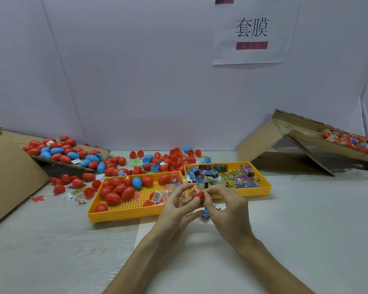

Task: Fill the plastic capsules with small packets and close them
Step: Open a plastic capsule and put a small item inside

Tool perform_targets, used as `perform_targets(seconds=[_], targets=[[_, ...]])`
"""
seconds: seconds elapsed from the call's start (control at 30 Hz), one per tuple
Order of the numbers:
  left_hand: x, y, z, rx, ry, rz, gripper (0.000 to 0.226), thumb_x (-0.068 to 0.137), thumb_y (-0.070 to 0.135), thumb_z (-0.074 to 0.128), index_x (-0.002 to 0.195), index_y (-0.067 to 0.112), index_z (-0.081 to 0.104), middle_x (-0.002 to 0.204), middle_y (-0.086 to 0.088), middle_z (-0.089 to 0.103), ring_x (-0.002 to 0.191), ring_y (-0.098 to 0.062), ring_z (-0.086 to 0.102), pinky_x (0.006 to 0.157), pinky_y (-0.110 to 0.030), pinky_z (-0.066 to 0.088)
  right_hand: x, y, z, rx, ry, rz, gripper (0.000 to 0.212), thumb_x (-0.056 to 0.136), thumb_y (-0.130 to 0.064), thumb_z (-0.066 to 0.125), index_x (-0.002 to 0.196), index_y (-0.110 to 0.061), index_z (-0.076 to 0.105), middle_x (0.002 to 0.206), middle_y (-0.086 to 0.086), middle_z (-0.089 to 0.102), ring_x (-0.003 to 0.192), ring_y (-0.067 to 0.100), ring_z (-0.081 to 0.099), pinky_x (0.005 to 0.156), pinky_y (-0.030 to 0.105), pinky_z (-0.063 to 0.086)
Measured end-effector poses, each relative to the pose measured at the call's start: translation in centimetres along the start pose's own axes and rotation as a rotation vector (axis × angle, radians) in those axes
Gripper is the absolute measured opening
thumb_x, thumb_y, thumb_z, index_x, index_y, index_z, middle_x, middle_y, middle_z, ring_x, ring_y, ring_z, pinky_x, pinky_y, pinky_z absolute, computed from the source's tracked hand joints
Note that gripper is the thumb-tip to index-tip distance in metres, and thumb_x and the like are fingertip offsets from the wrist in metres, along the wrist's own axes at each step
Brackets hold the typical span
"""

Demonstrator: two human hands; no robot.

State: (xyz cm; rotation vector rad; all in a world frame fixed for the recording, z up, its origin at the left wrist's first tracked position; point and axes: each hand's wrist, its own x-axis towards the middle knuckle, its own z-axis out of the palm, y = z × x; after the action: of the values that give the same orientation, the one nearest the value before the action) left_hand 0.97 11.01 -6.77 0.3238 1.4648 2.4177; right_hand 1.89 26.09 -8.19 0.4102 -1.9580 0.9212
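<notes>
A person's two hands meet over a pale bench (306,219), seen from above. The left hand (176,209) grips a red capsule half (198,197) in its fingertips, just in front of two yellow trays. The right hand (229,209), fingers curled, pinches a printed packet (197,188) at the half's open mouth. The packet stands partly out, so this capsule looks neither filled nor closed yet.

The left tray (123,213) holds red and blue capsules that look closed. The right tray (257,190) is heaped with packets. Many loose halves (170,160) lie scattered behind the trays, so much work seems left. Both forearms reach in from the bottom edge, wrists angled inward.
</notes>
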Motion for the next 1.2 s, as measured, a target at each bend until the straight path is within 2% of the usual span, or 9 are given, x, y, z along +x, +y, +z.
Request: perform_targets(seconds=[0.33,0.63,0.77,0.83,0.9,0.97,1.07,1.13,1.2], targets=[[0.0,-0.2,0.3,0.031,0.030,0.062,0.047,0.075,0.016,0.074,0.120,0.015,0.059,0.099,-0.015,0.076,0.091,-0.027,0.074,0.072,-0.029,0.059,-0.1,0.0,0.0,-0.047,-0.025,-0.009,0.016,0.091,-0.025,0.056,0.088,-0.013,0.066,0.080,-0.006,0.067,0.076,0.005,0.052,0.071,0.009,0.040],[0.2,-0.5,0.3,0.098,0.066,0.125,0.050,0.075,0.020,0.075,0.120,0.012,0.055,0.093,-0.015,0.076,0.082,-0.028,0.075,0.068,-0.029,0.059,0.0,-0.2,-0.1,-0.005,-0.076,-0.022,0.007,0.090,-0.016,0.063,0.095,-0.013,0.066,0.087,-0.006,0.068,0.079,0.007,0.058,0.070,0.026,0.052],[0.4,-0.4,-0.1,0.096,0.129,0.146,0.051,0.070,0.017,0.078,0.112,0.008,0.050,0.082,-0.017,0.074,0.075,-0.028,0.072,0.066,-0.032,0.060,0.0,-0.6,-0.2,0.161,-0.272,-0.028,0.050,0.082,-0.009,0.068,0.128,-0.022,0.055,0.116,-0.012,0.061,0.104,0.007,0.061,0.091,0.023,0.051],[0.4,-0.5,-0.2,0.154,0.149,0.146,0.053,0.067,0.019,0.080,0.108,0.007,0.049,0.078,-0.013,0.074,0.073,-0.025,0.071,0.064,-0.031,0.059,0.1,-0.6,0.0,0.130,-0.301,-0.066,0.053,0.080,-0.006,0.072,0.130,-0.019,0.058,0.119,-0.011,0.059,0.109,0.006,0.058,0.094,0.021,0.048],[0.2,-0.6,0.0,0.219,0.114,0.138,0.051,0.069,0.021,0.081,0.110,0.008,0.052,0.080,-0.013,0.074,0.076,-0.025,0.071,0.064,-0.030,0.057,0.2,-0.5,0.1,0.138,-0.287,-0.045,0.042,0.081,-0.004,0.075,0.120,-0.015,0.065,0.114,-0.006,0.063,0.105,0.004,0.059,0.089,0.017,0.049],[0.0,-0.7,0.2,0.246,0.057,0.114,0.054,0.071,0.022,0.081,0.119,0.017,0.056,0.089,-0.015,0.075,0.079,-0.027,0.072,0.065,-0.029,0.058,0.6,-0.5,-0.2,0.221,-0.240,0.116,0.029,0.083,-0.006,0.077,0.109,-0.017,0.069,0.102,-0.008,0.067,0.094,0.005,0.063,0.078,0.015,0.050],[-0.1,-1.0,0.3,0.415,0.046,0.172,0.063,0.076,0.018,0.083,0.128,0.031,0.050,0.092,-0.008,0.076,0.076,-0.024,0.073,0.068,-0.028,0.057,2.5,0.4,-1.4,0.391,-0.120,0.565,0.022,0.083,-0.014,0.080,0.101,-0.023,0.072,0.093,-0.007,0.072,0.089,0.009,0.068,0.073,0.018,0.053],[0.0,-1.5,0.1,0.681,0.061,0.318,0.052,0.083,0.010,0.080,0.123,0.033,0.054,0.089,0.003,0.075,0.073,-0.017,0.071,0.067,-0.023,0.055,4.4,1.8,-2.5,0.431,-0.207,0.776,0.022,0.083,-0.016,0.079,0.104,-0.021,0.073,0.097,-0.002,0.074,0.095,0.013,0.069,0.077,0.021,0.055],[0.0,-1.9,0.0,0.906,0.028,0.415,0.041,0.087,0.006,0.073,0.110,0.037,0.060,0.090,0.016,0.070,0.075,-0.012,0.068,0.066,-0.018,0.052,6.7,2.9,-3.8,0.631,-0.326,0.957,0.024,0.087,-0.014,0.074,0.110,-0.013,0.070,0.103,0.006,0.075,0.096,0.017,0.072,0.077,0.022,0.057]])
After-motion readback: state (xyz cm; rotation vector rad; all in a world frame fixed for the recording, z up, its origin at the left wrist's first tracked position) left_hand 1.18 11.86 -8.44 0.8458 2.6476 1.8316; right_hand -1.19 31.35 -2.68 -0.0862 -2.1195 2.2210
